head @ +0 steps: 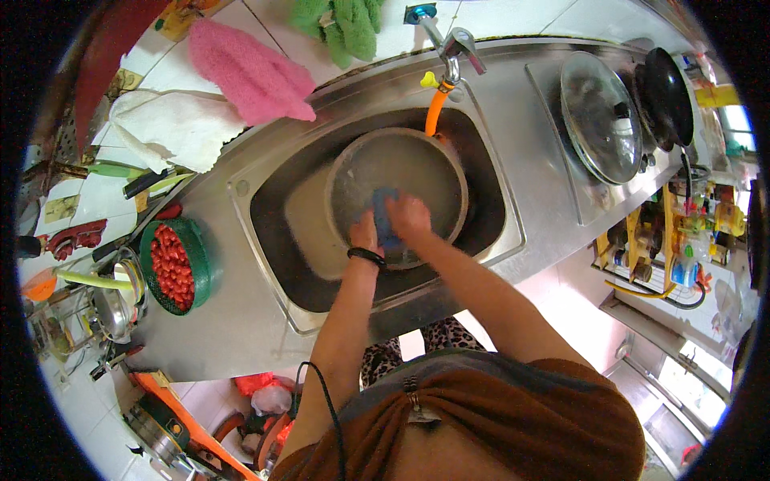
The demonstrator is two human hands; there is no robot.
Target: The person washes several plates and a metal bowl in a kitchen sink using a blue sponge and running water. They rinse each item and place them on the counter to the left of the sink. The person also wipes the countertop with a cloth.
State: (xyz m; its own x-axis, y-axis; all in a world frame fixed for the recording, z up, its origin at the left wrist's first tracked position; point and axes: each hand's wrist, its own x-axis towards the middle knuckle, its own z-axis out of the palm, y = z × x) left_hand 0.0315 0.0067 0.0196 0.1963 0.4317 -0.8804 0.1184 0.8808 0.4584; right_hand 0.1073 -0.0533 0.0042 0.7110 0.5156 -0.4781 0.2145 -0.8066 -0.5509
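Both hands meet on a wet blue cloth (385, 217), over a round basin (464, 201) of cloudy water. My left hand (364, 231), with a black band at its wrist, grips the cloth's left side. On the other side my right hand (411, 216) has its fingers curled onto the same cloth. Motion blurs the fingers. The basin rests inside a stainless-steel sink (488, 210), where more murky water (305, 219) lies to its left. An orange hose (437, 111) runs from the faucet (452, 54) down to the basin's far rim; its lower end is hidden.
On the counter's left stands a green basket (203, 264) of small red fruits (171, 264). A glass lid (592, 114) and a black wok (669, 96) are at the right. A pink towel (252, 72), white cloth (174, 129) and green cloth (343, 30) hang at the back.
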